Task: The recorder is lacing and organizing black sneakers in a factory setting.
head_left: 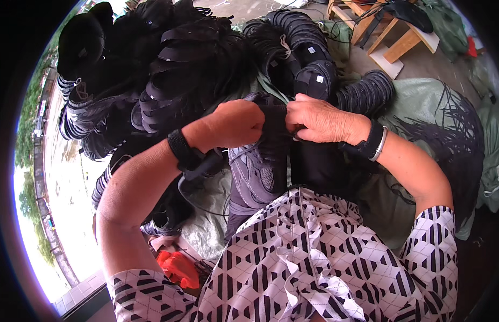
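Both of my hands are raised in front of my lap, thumbs and fingers curled in. My left hand (239, 123) is closed on one edge of a black fabric piece (275, 116). Its other edge is pinched by my right hand (318, 119). The fingertips are partly hidden, and I cannot make out the piece's full shape. Below my left hand, grey shoe uppers (252, 174) with mesh and laces lie on my lap. A thin grey-green strip (272, 88) runs up and away from between my hands.
Large heaps of black shoe uppers (179, 70) rise at the far left. Nested bundles of uppers (300, 40) lie ahead and right. A pale green sack (416, 96) with dark strips (456, 126) spreads at right. A wooden stool (392, 40) stands far right; red cloth (177, 268) lies lower left.
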Tool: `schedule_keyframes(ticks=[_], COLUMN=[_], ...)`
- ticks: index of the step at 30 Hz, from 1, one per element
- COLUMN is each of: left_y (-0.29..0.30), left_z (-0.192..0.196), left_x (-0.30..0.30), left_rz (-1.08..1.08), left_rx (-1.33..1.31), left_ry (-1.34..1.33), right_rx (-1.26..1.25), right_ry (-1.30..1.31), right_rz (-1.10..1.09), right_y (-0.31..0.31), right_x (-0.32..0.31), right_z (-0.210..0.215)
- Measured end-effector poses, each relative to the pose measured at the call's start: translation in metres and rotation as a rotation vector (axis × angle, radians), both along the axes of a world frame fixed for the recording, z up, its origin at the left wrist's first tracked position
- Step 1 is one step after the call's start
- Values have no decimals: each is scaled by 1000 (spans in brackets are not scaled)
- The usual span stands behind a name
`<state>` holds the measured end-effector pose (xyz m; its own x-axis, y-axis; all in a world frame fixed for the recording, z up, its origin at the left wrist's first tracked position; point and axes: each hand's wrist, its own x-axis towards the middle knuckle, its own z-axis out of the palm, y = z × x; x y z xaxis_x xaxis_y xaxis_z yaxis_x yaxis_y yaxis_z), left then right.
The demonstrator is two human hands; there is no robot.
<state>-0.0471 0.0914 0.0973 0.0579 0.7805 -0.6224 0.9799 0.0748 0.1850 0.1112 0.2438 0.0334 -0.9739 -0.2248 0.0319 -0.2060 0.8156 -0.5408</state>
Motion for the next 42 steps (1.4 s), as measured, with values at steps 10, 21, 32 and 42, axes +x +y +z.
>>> schedule_keyframes(ticks=[10, 21, 32, 42], left_y=[-17, -13, -25, -32], left_z=[-53, -32, -27, -43], left_x=[25, 30, 59, 64], left_rz=[779, 615, 443, 579], left_rx=[877, 681, 699, 796], left_ry=[-599, -257, -47, -4], right_rx=[91, -1148, -633, -1268], right_ry=[69, -227, -466, 741], right_rz=[-123, -451, -237, -74], right_y=[-16, 20, 11, 16], right_x=[2, 2, -11, -9], right_z=[-3, 54, 57, 200])
